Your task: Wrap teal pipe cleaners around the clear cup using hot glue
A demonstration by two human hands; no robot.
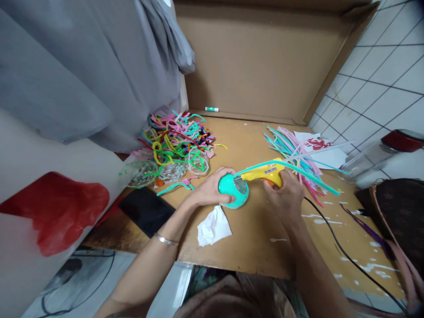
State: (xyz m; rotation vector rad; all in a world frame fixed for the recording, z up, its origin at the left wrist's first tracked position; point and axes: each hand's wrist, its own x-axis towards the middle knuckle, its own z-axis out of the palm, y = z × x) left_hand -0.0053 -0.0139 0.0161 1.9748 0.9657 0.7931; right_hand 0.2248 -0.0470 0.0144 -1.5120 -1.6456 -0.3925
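A white-tiled wall (394,73) is seen at two o'clock. Cardboard (261,57) is stood at twelve, grey fabric (99,66) draped at ten.

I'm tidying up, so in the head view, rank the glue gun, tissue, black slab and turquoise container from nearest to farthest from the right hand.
1. Glue gun: in the right hand
2. Container: left
3. Tissue: lower left
4. Slab: far left

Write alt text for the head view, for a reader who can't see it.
The left hand holds a round turquoise-wrapped container while the right hand points a yellow glue gun at its opening, a turquoise strip alongside. On the brown tabletop lie a heap of multicolored fuzzy strips and a white tissue.
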